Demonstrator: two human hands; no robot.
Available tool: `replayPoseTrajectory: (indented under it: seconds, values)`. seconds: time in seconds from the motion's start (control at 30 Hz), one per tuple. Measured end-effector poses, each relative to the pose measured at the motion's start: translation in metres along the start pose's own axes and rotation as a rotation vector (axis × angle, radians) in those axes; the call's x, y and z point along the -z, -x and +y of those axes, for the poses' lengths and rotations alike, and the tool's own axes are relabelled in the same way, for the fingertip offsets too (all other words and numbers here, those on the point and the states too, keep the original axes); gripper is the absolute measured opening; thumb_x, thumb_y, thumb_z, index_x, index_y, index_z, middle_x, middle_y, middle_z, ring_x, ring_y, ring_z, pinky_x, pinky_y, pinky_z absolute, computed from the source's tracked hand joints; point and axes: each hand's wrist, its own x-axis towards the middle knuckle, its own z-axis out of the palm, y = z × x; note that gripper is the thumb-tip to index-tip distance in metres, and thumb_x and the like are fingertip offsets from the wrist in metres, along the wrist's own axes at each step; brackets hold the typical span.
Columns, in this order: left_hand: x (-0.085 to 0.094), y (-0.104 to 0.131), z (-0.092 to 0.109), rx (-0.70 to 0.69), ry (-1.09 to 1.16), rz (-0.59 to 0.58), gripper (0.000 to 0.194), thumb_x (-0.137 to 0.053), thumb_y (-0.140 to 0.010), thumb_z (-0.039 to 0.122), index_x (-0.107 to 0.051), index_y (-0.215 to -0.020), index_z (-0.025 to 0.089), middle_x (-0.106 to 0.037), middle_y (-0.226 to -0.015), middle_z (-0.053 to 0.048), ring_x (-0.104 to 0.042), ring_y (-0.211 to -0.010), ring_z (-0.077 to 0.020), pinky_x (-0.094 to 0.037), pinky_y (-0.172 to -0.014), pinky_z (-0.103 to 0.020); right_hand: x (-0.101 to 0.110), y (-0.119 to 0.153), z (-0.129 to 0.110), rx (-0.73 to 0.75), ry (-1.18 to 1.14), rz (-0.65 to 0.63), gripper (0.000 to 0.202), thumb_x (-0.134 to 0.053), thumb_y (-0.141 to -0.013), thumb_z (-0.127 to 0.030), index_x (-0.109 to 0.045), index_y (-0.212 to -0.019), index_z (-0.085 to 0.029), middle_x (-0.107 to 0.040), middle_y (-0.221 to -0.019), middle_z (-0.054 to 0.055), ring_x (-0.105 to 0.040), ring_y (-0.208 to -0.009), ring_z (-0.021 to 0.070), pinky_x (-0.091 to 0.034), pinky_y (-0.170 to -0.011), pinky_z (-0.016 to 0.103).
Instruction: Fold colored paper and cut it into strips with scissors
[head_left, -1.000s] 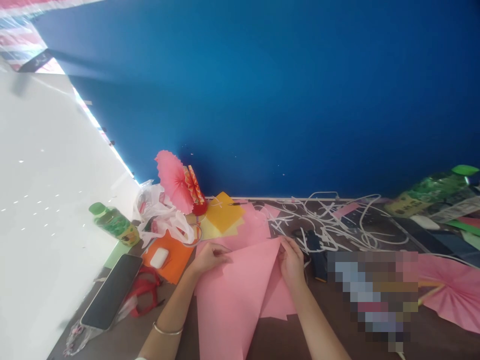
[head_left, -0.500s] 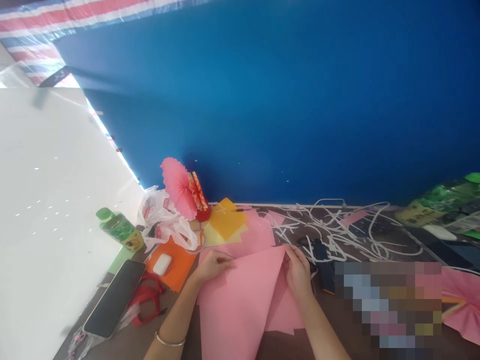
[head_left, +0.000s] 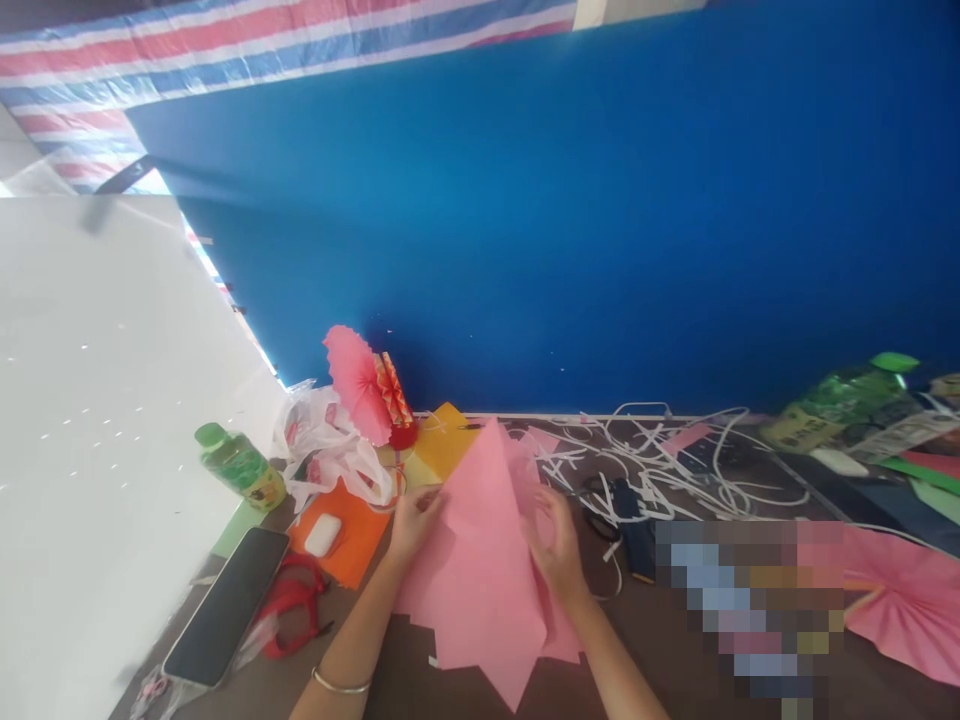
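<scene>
A folded sheet of pink paper (head_left: 487, 570) stands up from the table between my hands, one corner pointing away from me and another toward me. My left hand (head_left: 412, 525) pinches its left edge with bent fingers. On the other side, my right hand (head_left: 556, 550) has thumb and curled fingers at the right edge; the fingertips are partly hidden by the paper. More pink sheets lie beneath. Behind the paper are yellow-orange sheets (head_left: 448, 432).
On the left are a phone (head_left: 227, 607), a green bottle (head_left: 241, 468), orange paper (head_left: 352, 540) with a white case (head_left: 322, 535), and a plastic bag (head_left: 330, 450). A pink paper fan (head_left: 354, 385) stands behind. White cables (head_left: 652, 455) tangle at right, near another pink fan (head_left: 904, 605).
The pink sheet has turned, its peak now pointing away from me toward the blue panel. My right hand has shifted left and closer to my left hand. The view has tilted slightly.
</scene>
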Motion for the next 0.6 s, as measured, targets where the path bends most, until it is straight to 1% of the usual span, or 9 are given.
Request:
replayPoseTrajectory:
  seconds: [0.1, 0.13, 0.17, 0.2, 0.27, 0.33, 0.4, 0.5, 0.6]
  values:
    - [-0.001, -0.004, -0.007, -0.016, 0.041, 0.051, 0.033, -0.059, -0.074, 0.041, -0.068, -0.088, 0.013, -0.070, -0.088, -0.009, -0.064, -0.082, -0.0205, -0.050, -0.076, -0.031, -0.004, 0.016, -0.016, 0.170, 0.276, -0.337, 0.065, -0.063, -0.071, -0.039, -0.039, -0.129, -0.025, -0.037, -0.136, 0.010, -0.034, -0.125, 0.0302, -0.031, -0.102, 0.048]
    - [-0.001, -0.004, -0.009, -0.021, 0.053, 0.051, 0.033, -0.059, -0.074, 0.041, -0.068, -0.087, 0.013, -0.070, -0.088, -0.009, -0.064, -0.082, -0.0203, -0.050, -0.076, -0.031, -0.005, 0.019, -0.020, 0.203, 0.358, -0.408, 0.067, -0.063, -0.072, -0.039, -0.037, -0.132, -0.026, -0.033, -0.139, 0.009, -0.031, -0.127, 0.0309, -0.030, -0.103, 0.049]
    - [0.000, -0.004, -0.009, -0.024, 0.062, 0.049, 0.032, -0.059, -0.074, 0.041, -0.068, -0.087, 0.012, -0.070, -0.087, -0.009, -0.064, -0.081, -0.0201, -0.049, -0.076, -0.031, -0.007, 0.022, -0.022, 0.230, 0.430, -0.440, 0.065, -0.061, -0.073, -0.038, -0.036, -0.133, -0.027, -0.031, -0.141, 0.008, -0.028, -0.129, 0.0312, -0.030, -0.103, 0.049]
    - [0.001, -0.004, -0.009, -0.026, 0.068, 0.049, 0.032, -0.059, -0.074, 0.041, -0.067, -0.087, 0.012, -0.070, -0.087, -0.010, -0.064, -0.081, -0.0200, -0.049, -0.076, -0.031, -0.008, 0.024, -0.022, 0.255, 0.490, -0.434, 0.061, -0.059, -0.076, -0.036, -0.038, -0.132, -0.027, -0.030, -0.142, 0.008, -0.027, -0.129, 0.0311, -0.030, -0.103, 0.049]
    - [0.003, -0.004, -0.009, -0.034, 0.075, 0.044, 0.032, -0.059, -0.074, 0.040, -0.067, -0.088, 0.012, -0.069, -0.089, -0.010, -0.064, -0.083, -0.0201, -0.049, -0.078, -0.031, -0.009, 0.024, -0.016, 0.293, 0.563, -0.359, 0.050, -0.053, -0.080, -0.031, -0.043, -0.129, -0.026, -0.034, -0.141, 0.007, -0.027, -0.130, 0.0303, -0.030, -0.103, 0.049]
    - [0.005, -0.003, -0.008, -0.041, 0.084, 0.029, 0.033, -0.058, -0.074, 0.040, -0.066, -0.090, 0.011, -0.069, -0.091, -0.011, -0.063, -0.085, -0.0205, -0.048, -0.080, -0.031, -0.010, 0.022, -0.007, 0.310, 0.563, -0.294, 0.042, -0.050, -0.082, -0.027, -0.050, -0.123, -0.026, -0.043, -0.135, 0.006, -0.031, -0.128, 0.0287, -0.031, -0.103, 0.048]
    - [0.008, -0.003, -0.007, -0.048, 0.095, 0.008, 0.034, -0.057, -0.075, 0.039, -0.065, -0.092, 0.011, -0.068, -0.094, -0.011, -0.062, -0.090, -0.0213, -0.047, -0.082, -0.031, -0.008, 0.020, -0.001, 0.294, 0.509, -0.276, 0.034, -0.046, -0.083, -0.024, -0.056, -0.116, -0.027, -0.052, -0.127, 0.005, -0.040, -0.123, 0.0259, -0.032, -0.102, 0.046]
    - [0.008, 0.000, -0.007, -0.054, 0.102, -0.001, 0.036, -0.050, -0.080, 0.040, -0.064, -0.095, 0.011, -0.067, -0.099, -0.011, -0.060, -0.096, -0.0219, -0.045, -0.086, -0.033, -0.004, 0.019, -0.001, 0.173, 0.389, -0.190, 0.029, -0.044, -0.085, -0.027, -0.061, -0.108, -0.026, -0.061, -0.114, 0.006, -0.054, -0.108, 0.0240, -0.038, -0.096, 0.043]
    - [0.005, 0.005, -0.008, -0.050, 0.104, -0.007, 0.037, -0.053, -0.078, 0.042, -0.063, -0.096, 0.011, -0.068, -0.094, -0.009, -0.061, -0.092, -0.0214, -0.045, -0.085, -0.033, 0.004, 0.022, -0.010, -0.006, 0.197, -0.018, 0.026, -0.048, -0.082, -0.035, -0.066, -0.096, -0.023, -0.067, -0.098, 0.007, -0.060, -0.093, 0.0242, -0.043, -0.087, 0.039]
